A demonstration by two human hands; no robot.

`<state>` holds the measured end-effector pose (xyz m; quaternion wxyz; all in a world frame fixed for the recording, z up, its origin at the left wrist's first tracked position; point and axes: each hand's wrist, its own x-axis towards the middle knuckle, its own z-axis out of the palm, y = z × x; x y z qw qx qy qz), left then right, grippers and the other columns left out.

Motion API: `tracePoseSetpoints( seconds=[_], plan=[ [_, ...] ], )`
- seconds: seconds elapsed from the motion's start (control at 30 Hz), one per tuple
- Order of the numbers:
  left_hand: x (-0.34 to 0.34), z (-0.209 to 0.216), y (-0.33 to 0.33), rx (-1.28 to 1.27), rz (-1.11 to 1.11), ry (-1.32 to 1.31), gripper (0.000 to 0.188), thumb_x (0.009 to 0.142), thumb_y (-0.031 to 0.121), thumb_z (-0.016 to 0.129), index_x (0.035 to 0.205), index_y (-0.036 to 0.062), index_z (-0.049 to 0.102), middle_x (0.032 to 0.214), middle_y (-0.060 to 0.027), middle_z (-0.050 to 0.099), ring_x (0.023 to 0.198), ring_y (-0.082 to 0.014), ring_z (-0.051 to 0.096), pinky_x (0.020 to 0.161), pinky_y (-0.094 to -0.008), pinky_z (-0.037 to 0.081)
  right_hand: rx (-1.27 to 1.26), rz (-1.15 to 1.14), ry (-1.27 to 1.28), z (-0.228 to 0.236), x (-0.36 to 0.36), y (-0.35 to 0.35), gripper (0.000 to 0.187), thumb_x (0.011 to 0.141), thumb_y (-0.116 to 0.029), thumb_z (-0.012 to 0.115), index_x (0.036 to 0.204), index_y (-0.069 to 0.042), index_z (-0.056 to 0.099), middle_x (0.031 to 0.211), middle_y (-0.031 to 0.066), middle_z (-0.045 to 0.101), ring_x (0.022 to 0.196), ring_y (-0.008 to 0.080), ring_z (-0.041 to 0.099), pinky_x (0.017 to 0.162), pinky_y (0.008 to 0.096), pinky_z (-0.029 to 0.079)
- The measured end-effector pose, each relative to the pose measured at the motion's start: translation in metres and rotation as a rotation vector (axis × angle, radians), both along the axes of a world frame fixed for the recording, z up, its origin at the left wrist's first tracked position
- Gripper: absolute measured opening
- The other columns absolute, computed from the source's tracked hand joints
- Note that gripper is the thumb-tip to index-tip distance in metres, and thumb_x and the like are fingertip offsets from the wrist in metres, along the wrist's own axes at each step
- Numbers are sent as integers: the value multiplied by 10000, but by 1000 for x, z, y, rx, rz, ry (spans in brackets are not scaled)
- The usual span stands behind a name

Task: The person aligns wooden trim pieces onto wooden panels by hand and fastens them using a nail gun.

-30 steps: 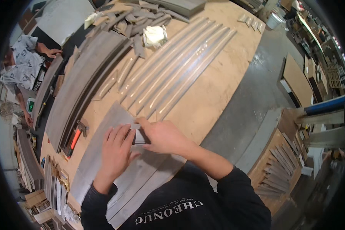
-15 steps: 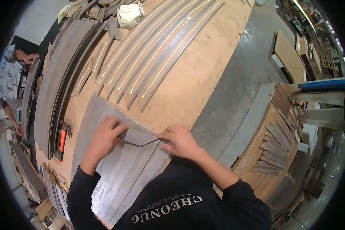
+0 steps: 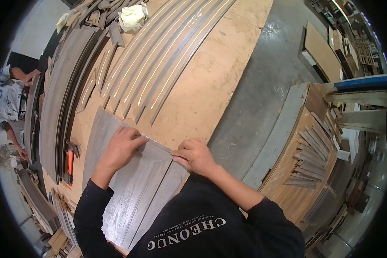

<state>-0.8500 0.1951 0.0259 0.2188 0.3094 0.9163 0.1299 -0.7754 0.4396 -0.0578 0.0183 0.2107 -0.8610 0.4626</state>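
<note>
Before me on the table lies a grey wooden panel [image 3: 129, 189] made of long planks with a dark seam. Along its far edge rests a short grey wood strip [image 3: 156, 150], which looks flush with the planks. My left hand [image 3: 122, 148] grips the strip's left end with curled fingers. At the other end, by the panel's right corner, my right hand [image 3: 195, 157] pinches the strip between thumb and fingers. Beyond the panel, several grey planks [image 3: 148, 96] lie side by side with wavy lines of pale glue on them.
Left of the panel are an orange-handled hammer [image 3: 71, 161] and stacked long boards [image 3: 64, 99]. A crumpled pale-yellow cloth [image 3: 132, 17] sits near scrap wood. Right stands a bench [image 3: 275, 172] with fanned wood strips [image 3: 309, 159]. A co-worker's hand [image 3: 30, 78] holds a board at far left.
The strip was raised and tilted at the panel's far edge; now it lies down against the planks. Both hands stay at its ends. The whole view has shifted slightly.
</note>
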Motion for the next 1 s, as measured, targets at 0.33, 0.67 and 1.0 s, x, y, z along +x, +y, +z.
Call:
tracePoseSetpoints(
  seconds=[0.33, 0.67, 1.0],
  plan=[
    [76, -3, -3, 75, 267, 204, 585, 671, 242, 731, 1203, 78, 548, 1163, -161, 511, 1065, -344, 481, 902, -446, 372, -53, 3, -50, 1, -2, 1, 168, 704, -213, 715, 855, -140, 710, 777, -1, 575, 763, 194, 547, 704, 339, 379],
    [169, -64, 30, 122, 627, 345, 672, 653, 280, 754, 1253, 89, 520, 1251, -191, 448, 1116, -365, 415, 925, -469, 309, -6, -63, -96, 4, -3, -9, 116, 727, -250, 695, 768, -145, 723, 738, -9, 587, 727, 193, 521, 685, 338, 360],
    [167, -58, 29, 128, 645, 332, 663, 645, 287, 756, 1242, 104, 533, 1233, -169, 468, 1114, -355, 427, 927, -454, 316, 61, -34, -104, 8, -7, -10, 124, 728, -258, 694, 762, -140, 716, 738, 8, 591, 733, 214, 541, 684, 354, 371]
  ],
)
